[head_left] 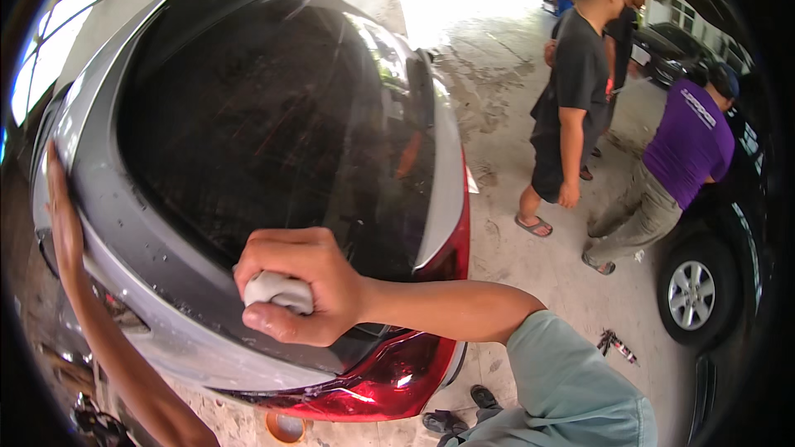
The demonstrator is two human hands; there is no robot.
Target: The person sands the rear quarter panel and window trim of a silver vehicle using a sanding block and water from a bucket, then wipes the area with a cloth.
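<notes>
My right hand (pixel 302 285) is closed in a fist around a smooth, pale grey wad (pixel 280 290), whose exact kind I cannot make out. It is over the dark rear window (pixel 273 116) of a silver car, near the window's lower edge; whether the wad touches the car cannot be seen. At the far left, my left hand (pixel 63 211) lies with fingers stretched along the silver bodywork (pixel 103 219). Below my right hand is the red tail light (pixel 381 385). Water drops dot the grey panel beside the glass.
An orange bucket (pixel 286 427) stands on the floor under the car's rear. Several people are to the right, one in a purple shirt (pixel 689 136) bending toward a black vehicle (pixel 733 223). A small red-and-black object (pixel 618 347) lies on the floor.
</notes>
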